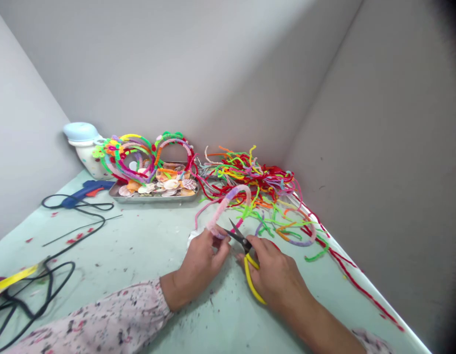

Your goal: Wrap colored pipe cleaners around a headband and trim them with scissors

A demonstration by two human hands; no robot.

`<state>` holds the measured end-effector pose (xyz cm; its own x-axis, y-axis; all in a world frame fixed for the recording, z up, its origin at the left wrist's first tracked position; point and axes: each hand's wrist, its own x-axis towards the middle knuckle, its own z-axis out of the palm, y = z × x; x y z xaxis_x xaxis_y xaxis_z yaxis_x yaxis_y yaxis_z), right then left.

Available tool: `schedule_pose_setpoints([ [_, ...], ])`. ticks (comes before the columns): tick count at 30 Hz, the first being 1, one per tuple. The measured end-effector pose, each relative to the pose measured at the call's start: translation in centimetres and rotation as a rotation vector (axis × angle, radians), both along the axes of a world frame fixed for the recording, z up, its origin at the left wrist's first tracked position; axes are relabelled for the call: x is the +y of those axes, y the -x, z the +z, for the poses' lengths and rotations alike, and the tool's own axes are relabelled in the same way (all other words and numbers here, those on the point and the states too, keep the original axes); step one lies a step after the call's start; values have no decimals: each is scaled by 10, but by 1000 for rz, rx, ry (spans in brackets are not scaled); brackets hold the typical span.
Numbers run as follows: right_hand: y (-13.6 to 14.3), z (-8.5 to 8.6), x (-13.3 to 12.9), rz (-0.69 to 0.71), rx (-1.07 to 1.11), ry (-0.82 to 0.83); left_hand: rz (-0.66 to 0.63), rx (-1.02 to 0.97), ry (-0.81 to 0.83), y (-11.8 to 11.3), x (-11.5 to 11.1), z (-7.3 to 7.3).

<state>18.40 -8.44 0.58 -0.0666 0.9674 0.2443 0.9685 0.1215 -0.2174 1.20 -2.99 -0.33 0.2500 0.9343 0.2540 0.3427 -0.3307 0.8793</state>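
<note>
My left hand (203,260) pinches the end of a fuzzy headband (234,192) wrapped in pink, lilac and green pipe cleaner, which arches up from my fingers. In my right hand (275,273) is a pair of scissors (253,280) with yellow handles and dark blades. The blades are parted and point at my left fingertips, close to the headband's lower end. Whether a strand lies between the blades I cannot tell. Beyond my hands lies a tangled heap of pipe cleaners (246,169) in red, green, yellow and orange.
A metal tray (154,199) holds seashells, with several finished fuzzy hoops (137,142) resting on it. Left of it are a white cup with a blue lid (83,142) and a blue glue gun (80,194). Black cord (61,250) loops across the left side. Grey walls enclose the table.
</note>
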Motion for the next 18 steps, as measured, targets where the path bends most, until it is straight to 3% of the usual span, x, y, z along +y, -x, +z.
schedule_pose_setpoints([
  [18,5,-5,-2,4,-152,-21,-32,-7,-89,2,-2,-1],
])
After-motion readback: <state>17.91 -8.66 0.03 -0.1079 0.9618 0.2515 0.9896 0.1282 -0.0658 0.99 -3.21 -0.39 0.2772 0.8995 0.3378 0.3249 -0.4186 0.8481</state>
